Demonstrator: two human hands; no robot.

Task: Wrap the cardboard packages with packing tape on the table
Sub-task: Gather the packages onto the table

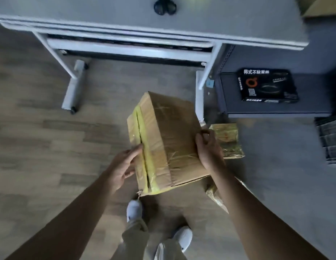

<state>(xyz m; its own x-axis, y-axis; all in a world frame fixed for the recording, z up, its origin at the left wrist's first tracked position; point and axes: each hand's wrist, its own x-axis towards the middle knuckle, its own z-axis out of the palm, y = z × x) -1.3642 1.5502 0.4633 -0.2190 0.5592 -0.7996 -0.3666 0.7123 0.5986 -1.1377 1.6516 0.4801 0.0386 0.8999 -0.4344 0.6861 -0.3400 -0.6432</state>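
I'd call it stockroom/packing area: grey wheeled table (pixel 126 19), metal shelf (pixel 276 111) holding black product box (pixel 268 85), wood-look floor (pixel 41 137).

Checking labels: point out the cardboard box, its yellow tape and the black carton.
cardboard box (pixel 174 132), head view, broad brown face.
yellow tape (pixel 144 136), head view, mid strip.
black carton (pixel 266 85), head view, printed top.

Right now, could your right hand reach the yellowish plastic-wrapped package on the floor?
Likely not yet: the right hand grips the brown cardboard box, though the yellowish plastic-wrapped package lies just past it with nothing between.
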